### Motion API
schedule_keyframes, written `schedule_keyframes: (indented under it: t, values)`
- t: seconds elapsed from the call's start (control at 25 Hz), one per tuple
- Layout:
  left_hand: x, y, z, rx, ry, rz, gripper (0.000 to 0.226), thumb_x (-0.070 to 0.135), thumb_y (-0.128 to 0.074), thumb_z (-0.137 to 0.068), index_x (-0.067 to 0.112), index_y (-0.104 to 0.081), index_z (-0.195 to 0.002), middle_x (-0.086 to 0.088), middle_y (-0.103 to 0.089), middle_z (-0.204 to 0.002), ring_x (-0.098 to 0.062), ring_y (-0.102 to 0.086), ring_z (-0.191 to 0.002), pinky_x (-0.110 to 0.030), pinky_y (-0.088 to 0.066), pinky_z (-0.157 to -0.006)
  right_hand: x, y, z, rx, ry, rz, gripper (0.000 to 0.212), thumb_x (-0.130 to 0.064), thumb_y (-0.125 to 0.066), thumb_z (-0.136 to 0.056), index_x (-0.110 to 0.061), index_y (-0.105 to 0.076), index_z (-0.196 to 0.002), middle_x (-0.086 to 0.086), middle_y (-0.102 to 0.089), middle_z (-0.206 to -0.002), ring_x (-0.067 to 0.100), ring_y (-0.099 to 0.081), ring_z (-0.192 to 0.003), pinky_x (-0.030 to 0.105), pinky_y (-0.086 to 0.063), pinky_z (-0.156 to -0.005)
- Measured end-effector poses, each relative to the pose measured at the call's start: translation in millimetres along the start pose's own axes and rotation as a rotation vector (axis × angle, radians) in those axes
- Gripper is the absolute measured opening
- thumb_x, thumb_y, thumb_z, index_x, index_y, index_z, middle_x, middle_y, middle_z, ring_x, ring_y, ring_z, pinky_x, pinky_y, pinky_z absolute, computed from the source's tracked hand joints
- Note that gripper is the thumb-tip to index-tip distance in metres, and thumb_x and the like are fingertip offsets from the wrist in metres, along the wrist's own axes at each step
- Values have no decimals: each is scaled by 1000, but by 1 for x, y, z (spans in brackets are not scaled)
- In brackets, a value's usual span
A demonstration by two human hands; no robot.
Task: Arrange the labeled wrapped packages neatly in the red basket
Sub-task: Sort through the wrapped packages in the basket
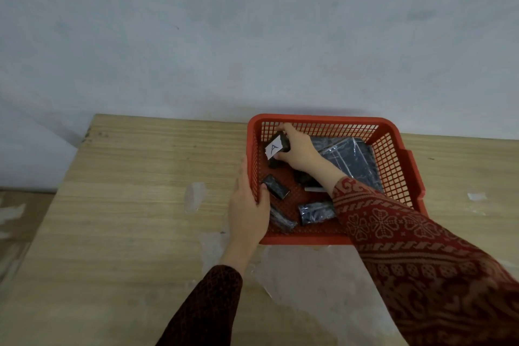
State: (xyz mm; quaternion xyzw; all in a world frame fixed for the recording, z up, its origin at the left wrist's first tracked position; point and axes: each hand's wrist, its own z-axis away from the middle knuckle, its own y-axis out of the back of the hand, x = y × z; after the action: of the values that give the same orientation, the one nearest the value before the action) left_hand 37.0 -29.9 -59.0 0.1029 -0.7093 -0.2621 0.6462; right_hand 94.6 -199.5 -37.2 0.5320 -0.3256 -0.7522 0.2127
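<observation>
The labeled package [276, 146] is up in the right hand [299, 152], a small dark wrapped block with a white paper tag facing the camera, a handwritten letter on it that looks like an "A". The fingers are closed around it, thumb under the tag, the others curled over the top. It sits above the far left corner of the red basket [398, 149], close to the mesh back wall.

Down on the basket floor, more dark packages lie scattered and at odd angles. One small block [276, 187] lies just inside the left wall. Another [316, 212] sits nearer the front, shiny with wrap. A third [282, 220] rests in the front left corner, partly behind the left hand. A fourth dark piece [304, 178] peeks out under the right wrist (too hidden to make out its shape), with a pale strip beside it. A large flat package [348, 157] in glossy plastic fills the right side of the basket toward the back.

The left hand [248, 205] is clamped on the basket's left wall, thumb hooked inside the mesh, fingers flat along the outside.

Both arms wear dark red patterned sleeves [407, 247]. The basket stands on a light wooden table [126, 205], near its far edge, with a pale grey wall [252, 36] behind. Worn whitish patches mark the tabletop in front of the basket.
</observation>
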Motion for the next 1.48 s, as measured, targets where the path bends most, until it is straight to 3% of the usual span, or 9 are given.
schedule_keyframes:
  t: [0.12, 0.24, 0.48, 0.72, 0.8, 0.92, 1.16, 1.36, 1.48]
  values:
    - [-1, 0, 0, 4, -11, 2, 67, 18, -50, -96, 22, -15, -153, 0, -38, -151, 6, -33, -122, 8, -21, -90, 0, -9, 3, 67, 30, 149, 43, -9, -70, -82, -5, -50, -120, 19, -55, -119, 35, -53, -107, 37, -44, -83]
    - [-2, 0, -1, 6, -16, 2, 66, 19, -50, -96, 22, -16, -152, 0, -39, -151, 5, -34, -123, 5, -23, -92, -12, -21, 5, 118, 90, 649, 40, -13, -61, -88, -8, -46, -125, 17, -52, -127, 34, -46, -118, 41, -41, -94]
    - [-3, -2, 0, -2, -6, 29, 66, 20, -50, -96, 26, -16, -152, 5, -40, -149, 10, -34, -121, 6, -24, -90, -20, -24, 3, -93, -36, 1305, 43, -33, -41, -95, -14, -38, -134, 0, -55, -119, 25, -43, -115, 34, -30, -96]
    - [0, -2, 0, -25, -17, 28, 67, 19, -49, -96, 26, -14, -152, 1, -38, -152, -12, -42, -132, -24, -37, -104, -5, -31, 15, -152, 153, 1580, 31, -34, -38, -98, -20, -58, -117, -8, -57, -102, 23, -47, -104, 33, -31, -93]
    - [1, 0, 1, -38, -20, 21, 67, 18, -49, -96, 24, -13, -152, -1, -38, -152, -15, -43, -133, -28, -39, -105, -1, -33, 17, -140, 168, 1533, 27, -29, -42, -97, -19, -61, -113, -6, -63, -106, 25, -49, -106, 34, -33, -94]
    - [3, 0, 0, -28, -29, -18, 68, 17, -49, -96, 21, -13, -153, -3, -39, -151, -16, -45, -131, -23, -39, -102, 3, -32, 15, 22, 182, 1083, 17, -17, -49, -94, -11, -56, -108, 6, -68, -107, 29, -57, -104, 37, -36, -95]
    - [1, -1, 1, -30, -26, -11, 68, 17, -49, -95, 24, -12, -153, -3, -41, -149, -16, -49, -126, -21, -39, -97, 0, -30, 19, 30, 147, 749, 34, -9, -55, -89, -8, -50, -123, 12, -56, -125, 30, -51, -116, 39, -39, -98]
    - [2, 0, 1, 61, -57, 20, 56, 11, -51, -93, 14, -33, -146, -7, -48, -140, -19, -47, -125, -41, -43, -105, 5, -13, 86, 303, 472, 516, 42, -19, -62, -82, -14, -56, -124, 14, -46, -143, 31, -40, -134, 51, -26, -113]
    - [6, 3, 11, 225, -256, -118, 37, 8, -52, -92, 7, -53, -130, -12, -56, -128, -22, -47, -121, -44, -38, -105, 39, 6, 125, 469, 190, 461, 72, -26, -69, -77, -19, -37, -141, 18, -20, -156, 36, -19, -143, 57, -24, -112]
